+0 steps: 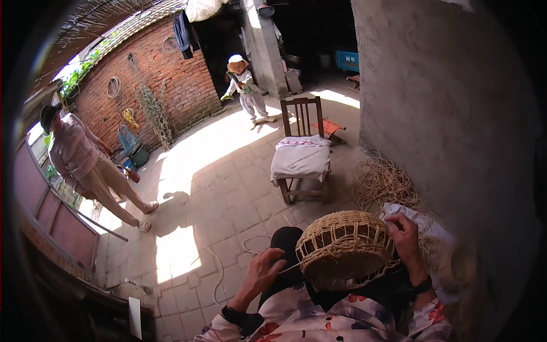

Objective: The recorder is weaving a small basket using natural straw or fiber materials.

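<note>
On your lap's far edge, you've got a tipped openwork basket, left hand pinching a cord strand, right hand curled beside it, can't tell if gripping.

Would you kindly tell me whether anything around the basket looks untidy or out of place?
The pile of cord beside the grey wall looks untidy, its loops tangled rather than coiled. Otherwise, nothing stands out; the woven basket shows no obvious damage.
</note>
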The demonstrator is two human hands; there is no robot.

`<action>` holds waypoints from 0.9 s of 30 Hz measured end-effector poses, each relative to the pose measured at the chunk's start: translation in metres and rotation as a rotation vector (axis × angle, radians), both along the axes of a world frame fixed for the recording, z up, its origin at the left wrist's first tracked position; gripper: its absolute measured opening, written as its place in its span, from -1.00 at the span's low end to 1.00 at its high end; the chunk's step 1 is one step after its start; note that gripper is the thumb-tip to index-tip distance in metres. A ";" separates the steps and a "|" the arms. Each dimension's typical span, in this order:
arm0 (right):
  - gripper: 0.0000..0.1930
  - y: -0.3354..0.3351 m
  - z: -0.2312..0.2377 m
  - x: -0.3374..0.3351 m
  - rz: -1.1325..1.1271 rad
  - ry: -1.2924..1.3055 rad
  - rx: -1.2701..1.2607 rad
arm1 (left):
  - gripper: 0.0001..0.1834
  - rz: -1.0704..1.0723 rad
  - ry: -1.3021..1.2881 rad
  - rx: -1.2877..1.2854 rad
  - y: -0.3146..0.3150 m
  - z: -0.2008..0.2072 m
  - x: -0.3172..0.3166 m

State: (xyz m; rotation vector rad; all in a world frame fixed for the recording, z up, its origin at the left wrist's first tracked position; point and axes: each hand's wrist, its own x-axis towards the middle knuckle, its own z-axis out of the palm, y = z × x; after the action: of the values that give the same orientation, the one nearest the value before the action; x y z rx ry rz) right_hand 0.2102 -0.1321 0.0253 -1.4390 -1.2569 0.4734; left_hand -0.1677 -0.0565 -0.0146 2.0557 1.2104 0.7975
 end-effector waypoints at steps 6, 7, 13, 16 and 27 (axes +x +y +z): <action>-0.81 0.031 0.032 -0.028 0.437 -0.303 -0.004 | -0.61 -0.158 0.007 -0.122 -0.016 0.013 0.041; -0.82 0.031 0.035 -0.028 0.445 -0.385 -0.028 | -0.62 -0.187 -0.021 -0.178 -0.018 0.012 0.043; -0.77 0.043 0.043 -0.024 0.533 -0.679 -0.097 | -0.62 -0.225 -0.101 -0.510 -0.015 0.018 0.051; -0.77 0.040 0.038 -0.015 0.592 -0.610 -0.083 | -0.76 -0.170 -0.197 -0.333 -0.009 0.026 0.048; -0.74 0.014 0.012 -0.006 0.455 -0.320 -0.052 | -0.78 -0.140 -0.232 -0.240 0.023 0.046 0.036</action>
State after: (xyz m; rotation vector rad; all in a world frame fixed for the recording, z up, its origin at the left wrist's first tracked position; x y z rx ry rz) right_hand 0.2043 -0.1177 0.0377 -1.3021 -1.8578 0.5957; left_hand -0.1312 -0.0337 0.0312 1.7776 0.9722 0.7603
